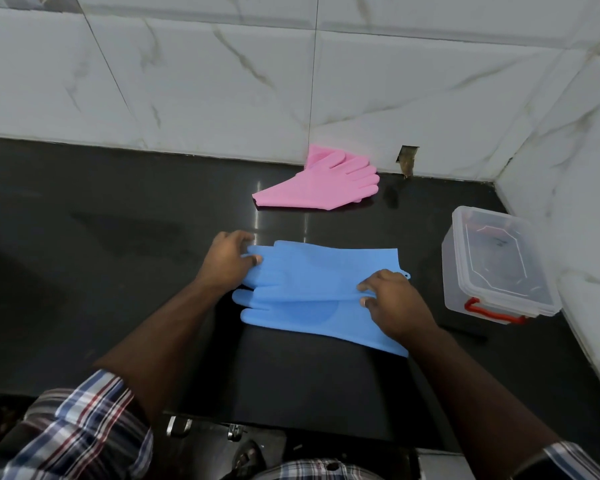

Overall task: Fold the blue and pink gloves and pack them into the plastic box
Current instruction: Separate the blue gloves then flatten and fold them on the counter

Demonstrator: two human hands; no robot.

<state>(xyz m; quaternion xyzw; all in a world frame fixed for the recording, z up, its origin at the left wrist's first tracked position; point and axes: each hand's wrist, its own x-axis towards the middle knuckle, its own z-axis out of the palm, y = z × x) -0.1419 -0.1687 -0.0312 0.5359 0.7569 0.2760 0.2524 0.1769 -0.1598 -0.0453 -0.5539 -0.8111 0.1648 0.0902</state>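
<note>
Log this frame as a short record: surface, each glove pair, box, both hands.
surface: black counter, tiled wall behind
blue gloves: flat, stacked, fingers pointing left
pink gloves: by the wall, untouched
plastic box: right side, lid on, red latch
left hand: gripping the blue finger end
right hand: pinching the top blue glove's near edge
</note>
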